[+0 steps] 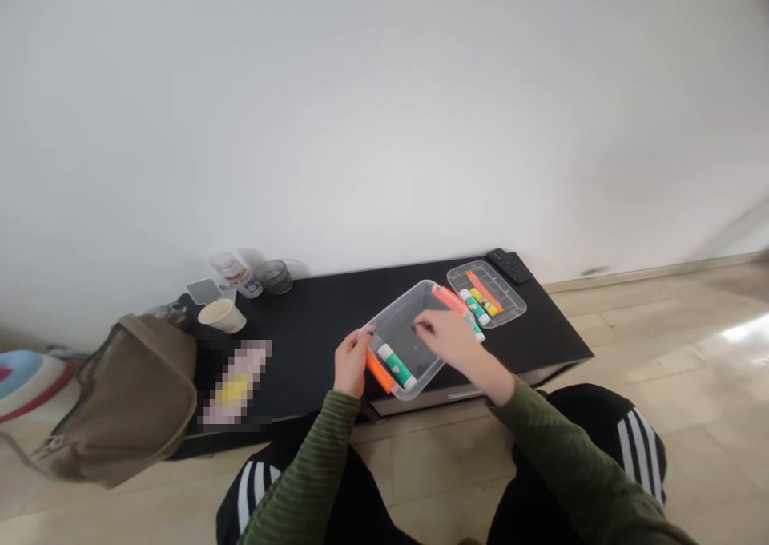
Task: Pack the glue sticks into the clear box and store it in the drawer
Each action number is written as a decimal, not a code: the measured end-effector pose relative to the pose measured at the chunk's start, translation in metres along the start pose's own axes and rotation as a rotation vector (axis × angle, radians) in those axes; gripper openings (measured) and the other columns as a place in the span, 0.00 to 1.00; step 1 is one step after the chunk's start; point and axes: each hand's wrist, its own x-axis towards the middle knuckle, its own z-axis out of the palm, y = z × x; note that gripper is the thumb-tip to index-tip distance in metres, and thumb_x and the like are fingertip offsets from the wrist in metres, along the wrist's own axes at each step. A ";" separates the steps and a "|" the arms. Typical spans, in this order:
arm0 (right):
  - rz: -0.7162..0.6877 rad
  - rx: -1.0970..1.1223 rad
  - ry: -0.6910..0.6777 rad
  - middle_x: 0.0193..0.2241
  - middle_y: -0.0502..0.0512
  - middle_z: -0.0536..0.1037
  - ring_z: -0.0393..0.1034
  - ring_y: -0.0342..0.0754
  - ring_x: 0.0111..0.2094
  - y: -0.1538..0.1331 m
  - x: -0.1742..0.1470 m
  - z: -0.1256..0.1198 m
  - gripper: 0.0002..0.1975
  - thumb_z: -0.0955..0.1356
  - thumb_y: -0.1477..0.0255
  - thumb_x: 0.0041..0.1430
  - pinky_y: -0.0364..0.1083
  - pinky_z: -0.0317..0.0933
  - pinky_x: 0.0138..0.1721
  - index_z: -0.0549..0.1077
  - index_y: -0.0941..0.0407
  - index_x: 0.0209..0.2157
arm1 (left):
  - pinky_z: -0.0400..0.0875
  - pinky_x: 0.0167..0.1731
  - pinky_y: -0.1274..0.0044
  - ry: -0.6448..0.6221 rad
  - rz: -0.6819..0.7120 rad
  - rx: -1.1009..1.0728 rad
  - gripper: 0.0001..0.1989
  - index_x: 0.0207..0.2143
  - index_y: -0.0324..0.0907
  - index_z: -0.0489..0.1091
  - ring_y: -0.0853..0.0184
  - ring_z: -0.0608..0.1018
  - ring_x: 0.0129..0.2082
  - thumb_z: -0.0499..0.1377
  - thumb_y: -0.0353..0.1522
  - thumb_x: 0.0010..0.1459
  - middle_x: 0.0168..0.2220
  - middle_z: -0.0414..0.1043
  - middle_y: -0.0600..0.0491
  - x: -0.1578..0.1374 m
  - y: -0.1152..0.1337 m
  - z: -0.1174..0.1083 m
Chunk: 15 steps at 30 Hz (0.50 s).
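My left hand [352, 362] is closed on the left rim of a clear plastic container [390, 320] with orange clips, tilted above the black table. Inside it, along the left end, lies a green-and-white glue stick [396, 366]. Over the container's interior is my right hand [448, 338], its fingers curled together; whatever they may hold is hidden. To the right, the clear lid [515, 308] rests on the table, carrying another green-and-white glue stick [474, 307] and a yellow stick [483, 301]. One more green-and-white stick [477, 330] shows partly beside the container's right clip.
On the black table [318, 320] stand a paper cup [222, 316], a dark glass [274, 276] and a white bottle [237, 274]. A brown bag [132, 401] occupies the left end. A black keyboard-like object [509, 265] lies at the back right, near the wall.
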 end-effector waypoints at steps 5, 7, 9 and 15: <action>0.184 0.154 0.446 0.33 0.55 0.81 0.75 0.47 0.33 0.082 -0.031 -0.020 0.11 0.63 0.68 0.61 0.45 0.64 0.39 0.76 0.55 0.37 | 0.70 0.37 0.73 0.000 -0.035 -0.019 0.21 0.37 0.35 0.78 0.64 0.77 0.32 0.65 0.40 0.42 0.29 0.76 0.50 0.004 -0.001 -0.004; 0.266 0.125 0.452 0.33 0.54 0.80 0.74 0.47 0.34 0.112 -0.037 -0.010 0.11 0.63 0.68 0.60 0.44 0.63 0.39 0.76 0.56 0.37 | 0.70 0.38 0.72 -0.008 -0.035 -0.002 0.22 0.38 0.35 0.77 0.63 0.77 0.33 0.66 0.39 0.42 0.30 0.77 0.50 0.004 -0.002 -0.006; 0.322 0.064 0.409 0.34 0.55 0.80 0.74 0.47 0.35 0.132 -0.038 0.005 0.11 0.63 0.70 0.59 0.44 0.63 0.40 0.75 0.56 0.39 | 0.70 0.40 0.72 -0.023 -0.025 0.031 0.22 0.40 0.36 0.77 0.63 0.77 0.35 0.66 0.38 0.42 0.33 0.77 0.49 0.003 -0.004 -0.008; 0.439 -0.201 0.191 0.42 0.57 0.77 0.72 0.50 0.43 0.143 -0.032 0.044 0.11 0.63 0.68 0.63 0.43 0.60 0.39 0.74 0.54 0.43 | 0.71 0.43 0.70 0.016 0.014 0.045 0.28 0.47 0.39 0.71 0.64 0.76 0.39 0.68 0.36 0.42 0.44 0.74 0.47 -0.003 -0.008 -0.020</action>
